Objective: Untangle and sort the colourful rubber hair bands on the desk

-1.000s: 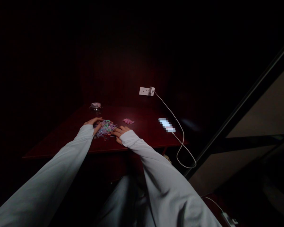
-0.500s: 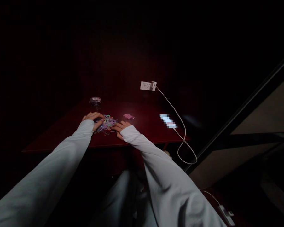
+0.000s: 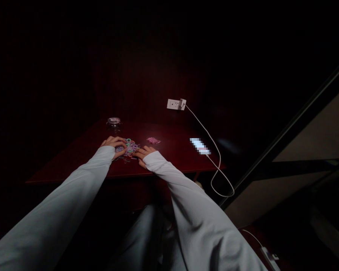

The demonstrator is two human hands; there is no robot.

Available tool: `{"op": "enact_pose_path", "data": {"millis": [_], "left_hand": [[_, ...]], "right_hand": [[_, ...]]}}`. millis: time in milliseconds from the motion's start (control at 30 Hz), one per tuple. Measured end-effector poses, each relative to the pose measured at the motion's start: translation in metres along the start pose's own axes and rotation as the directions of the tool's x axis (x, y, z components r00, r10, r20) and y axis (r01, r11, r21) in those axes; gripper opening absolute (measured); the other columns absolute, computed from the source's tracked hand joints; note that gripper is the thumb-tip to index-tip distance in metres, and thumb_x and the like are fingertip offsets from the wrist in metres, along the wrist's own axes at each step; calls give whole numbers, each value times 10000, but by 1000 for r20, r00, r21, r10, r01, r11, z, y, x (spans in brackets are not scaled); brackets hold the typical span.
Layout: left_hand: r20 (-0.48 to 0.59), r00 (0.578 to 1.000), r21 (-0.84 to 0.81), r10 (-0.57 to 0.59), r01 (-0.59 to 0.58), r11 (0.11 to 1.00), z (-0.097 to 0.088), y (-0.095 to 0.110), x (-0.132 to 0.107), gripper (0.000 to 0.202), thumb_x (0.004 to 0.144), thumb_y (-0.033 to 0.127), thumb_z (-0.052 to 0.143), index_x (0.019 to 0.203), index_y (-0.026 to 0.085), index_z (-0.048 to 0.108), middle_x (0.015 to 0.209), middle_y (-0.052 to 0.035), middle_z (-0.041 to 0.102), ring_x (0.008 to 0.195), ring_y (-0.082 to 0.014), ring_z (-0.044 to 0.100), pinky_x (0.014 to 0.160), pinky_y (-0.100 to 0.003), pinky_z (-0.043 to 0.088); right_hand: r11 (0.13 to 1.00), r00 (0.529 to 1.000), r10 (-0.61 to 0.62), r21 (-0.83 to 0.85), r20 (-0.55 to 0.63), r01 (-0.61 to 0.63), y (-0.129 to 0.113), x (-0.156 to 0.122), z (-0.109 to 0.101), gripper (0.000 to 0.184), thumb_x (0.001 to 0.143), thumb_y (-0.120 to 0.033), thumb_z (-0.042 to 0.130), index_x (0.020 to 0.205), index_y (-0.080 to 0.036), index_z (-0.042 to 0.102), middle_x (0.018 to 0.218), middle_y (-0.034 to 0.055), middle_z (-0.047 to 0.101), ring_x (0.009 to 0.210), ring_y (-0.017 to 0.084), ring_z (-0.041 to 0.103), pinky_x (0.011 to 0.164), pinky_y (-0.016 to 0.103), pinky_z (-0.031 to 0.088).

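Observation:
A loose pile of small coloured hair ties [image 3: 132,146], mostly purple with some green and orange rings, lies on the dark red table [image 3: 175,160]. My left hand [image 3: 113,142] curves over the left side of the pile, thumb and fingers apart. At the pile's right edge, my right hand [image 3: 144,153] rests with its fingers stretched toward the ties. Neither hand visibly lifts anything; what lies under the fingertips is hidden. Behind and right of the pile is a smaller heap of pink pieces [image 3: 153,140], apart from both hands.
A clear lidded jar [image 3: 114,122] stands at the back left of the table. To the right lies a lit phone [image 3: 200,146], its white cable [image 3: 209,133] looping past the table edge and up to a wall socket [image 3: 173,104]. A power strip [image 3: 269,258] lies low at right.
My left hand has shifted slightly right, its fingers stretching further over the pile. My right hand stays almost in place. The whole view has tilted a little.

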State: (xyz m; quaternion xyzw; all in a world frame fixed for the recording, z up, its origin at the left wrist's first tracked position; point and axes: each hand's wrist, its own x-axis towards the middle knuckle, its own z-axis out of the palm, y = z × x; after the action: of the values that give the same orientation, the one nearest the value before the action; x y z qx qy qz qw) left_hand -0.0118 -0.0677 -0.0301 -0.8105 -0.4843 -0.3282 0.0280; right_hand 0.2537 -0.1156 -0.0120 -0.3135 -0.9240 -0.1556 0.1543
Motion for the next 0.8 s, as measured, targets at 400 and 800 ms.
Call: {"op": "enact_pose_path", "data": {"millis": [400, 800], "left_hand": [[-13, 1000, 72, 23, -22, 997, 1, 5, -3, 282, 971, 429, 656, 1165, 256, 766, 1344, -51, 757, 1161, -301, 584, 965, -421, 446], [-7, 999, 33, 43, -43, 999, 7, -9, -1, 245, 969, 430, 629, 1076, 292, 800, 1333, -24, 776, 1122, -295, 570, 1015, -439, 458]], "right_hand": [[1000, 999, 9, 16, 48, -10, 6, 6, 13, 419, 1065, -204, 521, 1458, -211, 665, 1470, 78, 705, 1255, 265, 561, 1022, 405, 499], [1000, 995, 23, 4, 101, -23, 4, 12, 11, 404, 1049, -185, 572, 1436, -234, 679, 1427, 71, 725, 1228, 244, 584, 1007, 385, 528]]}}
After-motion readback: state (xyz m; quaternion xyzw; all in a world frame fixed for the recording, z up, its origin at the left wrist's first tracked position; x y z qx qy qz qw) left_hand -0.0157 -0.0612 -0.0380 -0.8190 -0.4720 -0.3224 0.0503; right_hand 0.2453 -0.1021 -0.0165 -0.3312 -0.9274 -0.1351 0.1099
